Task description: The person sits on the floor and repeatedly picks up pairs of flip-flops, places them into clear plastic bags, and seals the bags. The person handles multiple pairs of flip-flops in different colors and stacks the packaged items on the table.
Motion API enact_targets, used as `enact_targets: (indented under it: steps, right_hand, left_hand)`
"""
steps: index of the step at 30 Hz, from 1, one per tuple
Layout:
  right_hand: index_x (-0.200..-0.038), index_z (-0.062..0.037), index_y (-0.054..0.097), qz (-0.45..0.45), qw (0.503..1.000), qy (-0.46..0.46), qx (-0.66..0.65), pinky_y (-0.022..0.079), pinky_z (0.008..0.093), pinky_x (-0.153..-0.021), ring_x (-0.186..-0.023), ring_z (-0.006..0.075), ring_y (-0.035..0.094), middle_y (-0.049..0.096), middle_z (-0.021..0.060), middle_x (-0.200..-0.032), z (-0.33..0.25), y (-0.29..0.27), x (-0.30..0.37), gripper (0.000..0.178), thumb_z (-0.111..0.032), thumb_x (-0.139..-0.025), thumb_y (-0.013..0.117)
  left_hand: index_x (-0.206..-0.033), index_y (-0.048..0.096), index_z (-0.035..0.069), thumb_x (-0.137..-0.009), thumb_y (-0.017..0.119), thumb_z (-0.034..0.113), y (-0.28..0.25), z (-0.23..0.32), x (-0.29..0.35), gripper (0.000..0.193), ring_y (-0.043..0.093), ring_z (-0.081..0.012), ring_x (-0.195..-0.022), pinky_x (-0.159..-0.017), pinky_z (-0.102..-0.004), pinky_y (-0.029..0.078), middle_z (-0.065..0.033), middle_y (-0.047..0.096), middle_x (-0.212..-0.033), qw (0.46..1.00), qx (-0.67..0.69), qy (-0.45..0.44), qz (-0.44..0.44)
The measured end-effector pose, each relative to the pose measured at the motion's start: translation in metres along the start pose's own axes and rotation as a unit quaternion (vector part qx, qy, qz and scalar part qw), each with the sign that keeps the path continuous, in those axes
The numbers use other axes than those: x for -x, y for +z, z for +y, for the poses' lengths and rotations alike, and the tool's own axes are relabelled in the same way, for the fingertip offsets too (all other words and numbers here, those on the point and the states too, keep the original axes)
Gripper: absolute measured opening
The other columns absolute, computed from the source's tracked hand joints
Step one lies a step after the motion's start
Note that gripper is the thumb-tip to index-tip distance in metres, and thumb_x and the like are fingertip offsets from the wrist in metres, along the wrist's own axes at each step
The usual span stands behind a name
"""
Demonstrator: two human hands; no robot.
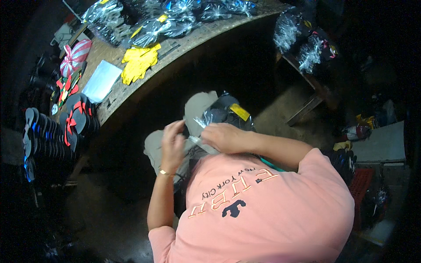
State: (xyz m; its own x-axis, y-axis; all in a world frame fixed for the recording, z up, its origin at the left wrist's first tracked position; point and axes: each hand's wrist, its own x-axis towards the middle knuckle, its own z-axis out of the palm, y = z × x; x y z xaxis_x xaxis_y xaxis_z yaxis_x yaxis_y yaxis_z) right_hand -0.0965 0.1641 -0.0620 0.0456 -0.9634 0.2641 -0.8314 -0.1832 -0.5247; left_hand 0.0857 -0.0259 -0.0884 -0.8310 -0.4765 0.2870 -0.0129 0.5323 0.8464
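A clear plastic bag [226, 106] with dark contents and a yellow label [240, 112] rests on my lap, against my grey-trousered knee. My right hand [221, 136] is closed on gathered clear plastic at the near end of this bag. My left hand [173, 142] is raised just left of it, over the other knee. Its fingers are smeared by motion, so whether they hold anything does not show. Between the two hands a bit of shiny clear plastic [194, 139] catches the light.
A curved-looking wooden table [184, 41] carries several plastic-wrapped bundles [162, 28], yellow labels [139, 62], a pale sheet [102, 81] and a red-and-white striped bag [75, 56]. Stacked dark flip-flops [46, 136] stand at the left. More wrapped bundles [302, 41] lie on a bench at the right.
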Motion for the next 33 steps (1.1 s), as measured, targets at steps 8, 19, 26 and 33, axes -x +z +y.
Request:
enact_targets:
  steps: [8, 19, 26, 33]
  right_hand:
    - [-0.102, -0.0024, 0.062, -0.019, 0.995, 0.059, -0.08, 0.049, 0.0464, -0.09, -0.104, 0.0394, 0.06, 0.063, 0.0178, -0.102, -0.006, 0.025, 0.014, 0.017, -0.016, -0.097, 0.069]
    - [-0.094, -0.0046, 0.062, -0.072, 0.993, 0.059, 0.079, 0.048, 0.0464, -0.09, -0.099, 0.0362, 0.059, 0.06, 0.0156, -0.099, 0.021, -0.012, 0.022, 0.007, -0.004, -0.088, 0.064]
    - [-0.104, -0.0053, 0.063, -0.089, 0.993, -0.026, 0.071, 0.048, 0.0459, -0.092, -0.104, 0.0342, 0.059, 0.061, 0.014, -0.104, -0.006, 0.006, -0.018, 0.016, -0.005, -0.088, 0.063]
    - [-0.106, -0.0045, 0.062, -0.086, 0.995, 0.037, 0.046, 0.047, 0.0467, -0.091, -0.106, 0.0352, 0.059, 0.062, 0.0141, -0.107, -0.005, -0.006, 0.004, 0.019, -0.006, -0.087, 0.062]
  left_hand:
    - [-0.127, 0.067, 0.003, -0.086, 0.068, 0.001, 0.051, -0.017, -0.004, 0.041, 0.06, -0.0384, -0.113, -0.097, -0.0456, 0.052, -0.0178, 0.063, -0.121, 0.974, -0.191, 0.073, -0.101]
    - [-0.094, 0.062, 0.003, -0.1, 0.057, 0.014, -0.008, -0.005, -0.001, 0.013, 0.063, -0.0224, -0.081, -0.069, -0.0354, 0.053, -0.0051, 0.06, -0.087, 0.885, 0.312, -0.346, 0.015]
    - [-0.135, 0.067, 0.006, -0.092, 0.063, 0.009, 0.043, -0.003, -0.002, 0.043, 0.065, -0.0374, -0.109, -0.097, -0.0443, 0.055, -0.0207, 0.058, -0.139, 0.964, -0.236, 0.124, 0.005]
    - [-0.096, 0.066, -0.002, -0.092, 0.062, 0.011, 0.036, -0.027, -0.006, 0.015, 0.065, -0.0393, -0.095, -0.085, -0.046, 0.052, -0.0208, 0.065, -0.101, 0.985, -0.095, -0.099, -0.103]
